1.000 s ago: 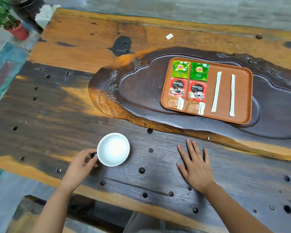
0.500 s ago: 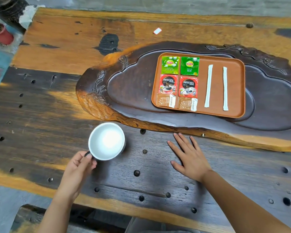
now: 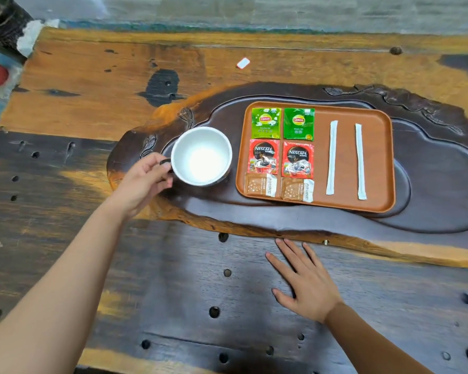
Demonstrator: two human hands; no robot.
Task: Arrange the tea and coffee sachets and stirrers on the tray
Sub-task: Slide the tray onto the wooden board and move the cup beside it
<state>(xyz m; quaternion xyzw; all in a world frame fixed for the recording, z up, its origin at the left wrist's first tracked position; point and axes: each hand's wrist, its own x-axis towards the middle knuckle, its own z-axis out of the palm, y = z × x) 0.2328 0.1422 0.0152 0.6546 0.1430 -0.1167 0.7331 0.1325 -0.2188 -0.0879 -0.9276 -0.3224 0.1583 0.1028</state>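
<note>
1. Dark, hole-pocked wood is filling the near view: the table (image 3: 173,292), and the right hand (image 3: 305,287) is lying flat on it, fingers spread, clamped on nothing.
2. Moving out, the left hand (image 3: 143,182) is pinching the dark handle of a white cup (image 3: 201,156), fingers closed on it. The cup is empty and sitting over the carved dark tea board (image 3: 281,217), just beside the tray's left edge; whether it is touching down, I cannot tell.
3. Further on, the orange-brown tray (image 3: 376,163) is resting on that board and looking, by my judgement, fully arranged.
4. Nearest row: two brown sugar sachets (image 3: 260,184), side by side.
5. Middle row: two red Nescafé sachets (image 3: 264,156), lettering reading upright toward the person.
6. Far row: two green Lipton tea sachets (image 3: 266,122), also upright.
7. Right of them, two white wrapped stirrers (image 3: 332,157) are lying roughly parallel and apart, long axes running near to far.
8. Nothing loose seems left over; only the cup looks unsettled.
9. Farthest out, a small white scrap (image 3: 243,63) is lying on the orange planks.
</note>
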